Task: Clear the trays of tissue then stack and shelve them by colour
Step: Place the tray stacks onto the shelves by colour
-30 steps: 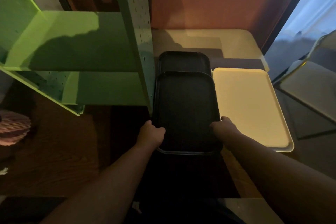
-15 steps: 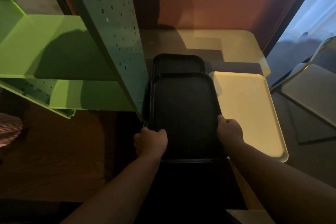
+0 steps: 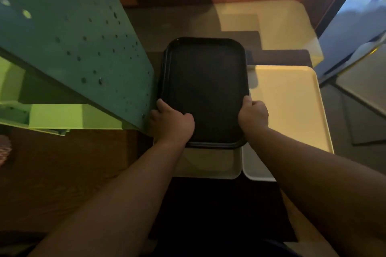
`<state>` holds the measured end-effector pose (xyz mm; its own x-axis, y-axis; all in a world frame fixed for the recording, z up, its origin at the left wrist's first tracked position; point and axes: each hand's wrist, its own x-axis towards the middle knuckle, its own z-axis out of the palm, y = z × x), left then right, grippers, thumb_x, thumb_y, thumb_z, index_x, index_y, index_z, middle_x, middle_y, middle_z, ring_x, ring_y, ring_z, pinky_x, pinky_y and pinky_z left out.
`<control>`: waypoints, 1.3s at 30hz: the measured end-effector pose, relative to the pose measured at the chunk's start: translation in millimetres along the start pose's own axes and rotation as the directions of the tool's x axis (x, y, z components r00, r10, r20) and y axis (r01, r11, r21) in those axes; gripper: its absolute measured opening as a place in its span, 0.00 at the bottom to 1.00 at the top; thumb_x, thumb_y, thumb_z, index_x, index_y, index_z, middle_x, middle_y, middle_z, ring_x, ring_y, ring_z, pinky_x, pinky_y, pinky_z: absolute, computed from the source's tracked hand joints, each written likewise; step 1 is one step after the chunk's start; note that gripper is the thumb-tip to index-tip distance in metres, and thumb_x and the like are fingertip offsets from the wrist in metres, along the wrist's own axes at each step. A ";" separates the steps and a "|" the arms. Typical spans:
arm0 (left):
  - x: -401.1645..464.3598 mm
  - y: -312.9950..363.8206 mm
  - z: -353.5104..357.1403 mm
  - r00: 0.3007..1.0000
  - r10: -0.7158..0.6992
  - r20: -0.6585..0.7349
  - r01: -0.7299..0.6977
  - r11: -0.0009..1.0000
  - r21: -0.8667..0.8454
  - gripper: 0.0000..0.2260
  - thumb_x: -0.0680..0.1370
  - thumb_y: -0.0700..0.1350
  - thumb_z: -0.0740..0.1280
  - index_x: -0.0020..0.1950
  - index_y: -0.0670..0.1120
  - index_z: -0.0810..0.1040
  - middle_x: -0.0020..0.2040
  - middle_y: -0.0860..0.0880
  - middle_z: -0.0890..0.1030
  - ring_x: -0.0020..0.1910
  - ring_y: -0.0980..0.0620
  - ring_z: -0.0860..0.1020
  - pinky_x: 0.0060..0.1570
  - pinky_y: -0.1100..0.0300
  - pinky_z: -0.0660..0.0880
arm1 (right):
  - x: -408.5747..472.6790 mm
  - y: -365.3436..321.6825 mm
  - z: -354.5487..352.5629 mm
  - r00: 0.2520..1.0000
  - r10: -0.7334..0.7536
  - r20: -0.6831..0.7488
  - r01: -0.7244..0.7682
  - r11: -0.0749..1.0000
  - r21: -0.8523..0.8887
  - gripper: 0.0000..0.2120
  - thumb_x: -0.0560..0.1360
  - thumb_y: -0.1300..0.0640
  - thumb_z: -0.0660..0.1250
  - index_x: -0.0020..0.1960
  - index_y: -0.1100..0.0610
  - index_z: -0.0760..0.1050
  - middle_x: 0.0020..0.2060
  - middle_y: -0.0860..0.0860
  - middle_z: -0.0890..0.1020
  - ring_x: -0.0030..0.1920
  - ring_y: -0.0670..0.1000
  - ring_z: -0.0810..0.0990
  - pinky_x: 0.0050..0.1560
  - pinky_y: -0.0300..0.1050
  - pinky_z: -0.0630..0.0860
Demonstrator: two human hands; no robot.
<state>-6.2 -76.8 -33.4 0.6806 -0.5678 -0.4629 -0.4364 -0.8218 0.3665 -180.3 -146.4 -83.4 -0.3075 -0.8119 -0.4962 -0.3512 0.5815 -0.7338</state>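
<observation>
Nearest, a cream tray's [image 3: 208, 165] edge peeks from under the black tray [image 3: 205, 89], which both hands grip: left hand [image 3: 172, 124] and right hand [image 3: 253, 113], fingers curled over its side rims. It has slid forward, covering the second black tray; black stacking looks done. Right of it lies another cream tray [image 3: 288, 106]; left stands the green shelf [image 3: 79, 48].
</observation>
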 end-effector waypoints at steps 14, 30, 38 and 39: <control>3.6 2.7 25.9 0.942 0.176 0.287 -0.265 0.914 0.309 0.30 0.77 0.48 0.66 0.77 0.48 0.59 0.79 0.44 0.52 0.74 0.40 0.57 0.66 0.44 0.68 | 9.0 -9.6 33.9 0.990 -0.026 0.139 0.073 0.936 -0.344 0.17 0.76 0.56 0.63 0.64 0.54 0.72 0.55 0.55 0.77 0.58 0.58 0.78 0.59 0.61 0.80; 0.3 -13.9 8.9 0.885 0.212 0.414 -0.358 0.879 0.314 0.30 0.78 0.51 0.65 0.77 0.48 0.58 0.78 0.44 0.52 0.74 0.40 0.58 0.68 0.44 0.68 | -1.9 -37.9 22.2 0.985 0.082 0.149 -0.037 0.959 -0.280 0.22 0.85 0.50 0.56 0.72 0.64 0.66 0.63 0.61 0.76 0.61 0.60 0.77 0.58 0.53 0.74; -11.5 -4.0 -28.2 0.885 0.423 0.197 -0.457 0.869 0.188 0.20 0.76 0.51 0.64 0.67 0.48 0.72 0.68 0.43 0.70 0.64 0.41 0.71 0.62 0.44 0.72 | -55.1 -78.4 -25.7 0.983 -0.040 0.177 0.071 0.982 -0.176 0.14 0.83 0.50 0.62 0.57 0.60 0.76 0.44 0.54 0.80 0.40 0.51 0.80 0.34 0.43 0.75; -10.6 -1.9 -37.4 0.879 0.442 0.178 -0.470 0.867 0.167 0.18 0.77 0.50 0.63 0.66 0.48 0.73 0.67 0.43 0.71 0.63 0.40 0.72 0.62 0.43 0.73 | -62.1 -81.5 -35.7 0.985 -0.040 0.171 0.070 0.983 -0.172 0.11 0.82 0.52 0.64 0.54 0.60 0.77 0.41 0.54 0.78 0.37 0.50 0.78 0.31 0.41 0.73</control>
<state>9.4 -67.5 1.0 0.3006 -0.8708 -0.3889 -0.7962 -0.4537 0.4004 -164.2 -141.5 23.8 -0.1377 -0.8314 -0.5384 -0.5188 0.5236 -0.6758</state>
